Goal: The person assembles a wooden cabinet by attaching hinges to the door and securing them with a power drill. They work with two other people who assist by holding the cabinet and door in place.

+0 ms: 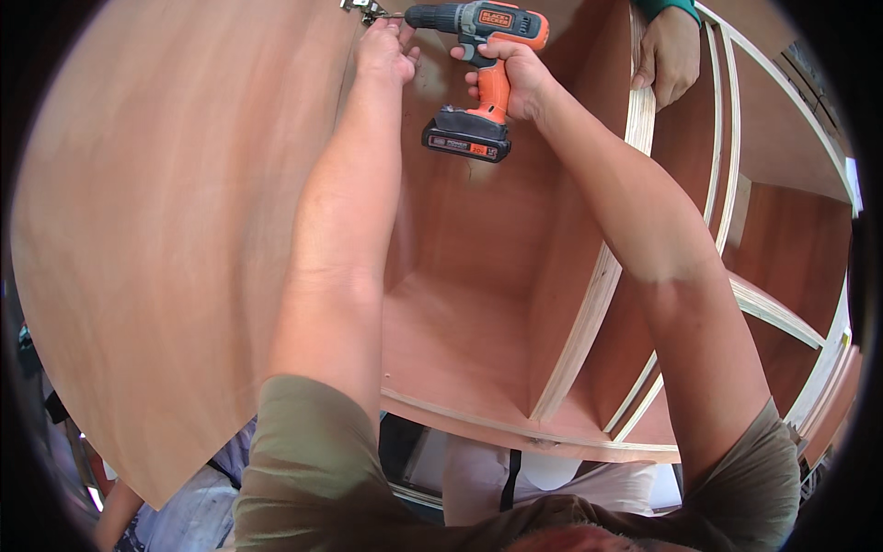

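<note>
My right hand (515, 78) grips the handle of an orange and black cordless drill (492, 92), with the index finger by the trigger. The drill points left, and its bit reaches a metal cabinet hinge (363, 9) at the top edge of the view. My left hand (384, 53) is raised right below the hinge and the bit tip, fingers curled close to them. What those fingers pinch is too small to make out. The hinge sits at the edge of a large plywood door panel (184, 202), beside the open wooden cabinet (469, 322).
Another person's hand (671, 55), in a green sleeve, holds a cabinet upright (641, 110) at the upper right. More dividers and shelves (773, 308) stand on the right. At the lower left, a second person's arm (118, 515) shows beside the panel's corner.
</note>
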`<action>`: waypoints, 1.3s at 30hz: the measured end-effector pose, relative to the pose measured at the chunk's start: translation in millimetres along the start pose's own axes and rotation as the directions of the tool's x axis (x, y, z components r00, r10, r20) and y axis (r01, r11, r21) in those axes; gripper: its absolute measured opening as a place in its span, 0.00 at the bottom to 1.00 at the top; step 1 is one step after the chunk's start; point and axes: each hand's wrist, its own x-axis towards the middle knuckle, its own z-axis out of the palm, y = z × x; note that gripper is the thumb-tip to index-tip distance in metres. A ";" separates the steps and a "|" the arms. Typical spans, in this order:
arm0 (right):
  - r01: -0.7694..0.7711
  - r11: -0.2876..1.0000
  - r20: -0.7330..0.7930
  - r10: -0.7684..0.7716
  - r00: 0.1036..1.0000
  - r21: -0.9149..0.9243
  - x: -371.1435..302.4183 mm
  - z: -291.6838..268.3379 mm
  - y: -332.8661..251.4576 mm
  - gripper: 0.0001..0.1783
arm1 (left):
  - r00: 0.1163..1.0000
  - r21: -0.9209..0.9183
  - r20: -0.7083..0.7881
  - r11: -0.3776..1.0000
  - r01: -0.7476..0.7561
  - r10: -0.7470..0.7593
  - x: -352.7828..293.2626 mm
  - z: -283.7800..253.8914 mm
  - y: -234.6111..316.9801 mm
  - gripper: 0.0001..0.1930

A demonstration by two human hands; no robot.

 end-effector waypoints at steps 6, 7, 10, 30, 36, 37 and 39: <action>-0.025 0.999 -0.009 0.026 1.000 0.028 14.6 2.0 11.4 0.18 | 1.000 0.079 0.014 0.997 0.025 -0.026 5.2 -5.8 4.0 0.16; -0.025 1.000 -0.015 0.025 1.000 0.018 17.3 2.7 11.4 0.18 | 0.999 0.085 0.008 0.996 0.031 -0.031 7.0 -7.6 3.2 0.16; -0.016 1.000 -0.009 0.016 1.000 0.000 22.0 3.0 12.2 0.19 | 1.000 0.060 0.015 0.998 0.017 -0.018 12.3 -10.2 4.1 0.16; -0.068 0.993 0.051 0.073 0.996 -0.100 37.9 -12.4 -15.0 0.23 | 0.999 0.035 0.017 0.998 0.049 -0.050 15.3 -15.6 -0.5 0.20; -0.046 0.997 0.086 0.051 0.995 -0.057 35.3 -9.3 -9.3 0.20 | 0.999 0.027 0.006 0.999 0.044 -0.044 13.1 -19.7 -0.9 0.23; -0.049 0.998 0.107 0.053 0.993 -0.034 33.9 -9.8 -5.7 0.20 | 0.999 0.026 0.008 0.999 0.044 -0.044 14.3 -18.5 -1.4 0.23; -0.070 0.997 0.107 0.068 0.992 0.015 29.4 -7.8 -1.7 0.19 | 0.999 0.011 0.005 0.999 0.043 -0.043 16.9 -17.7 -5.7 0.23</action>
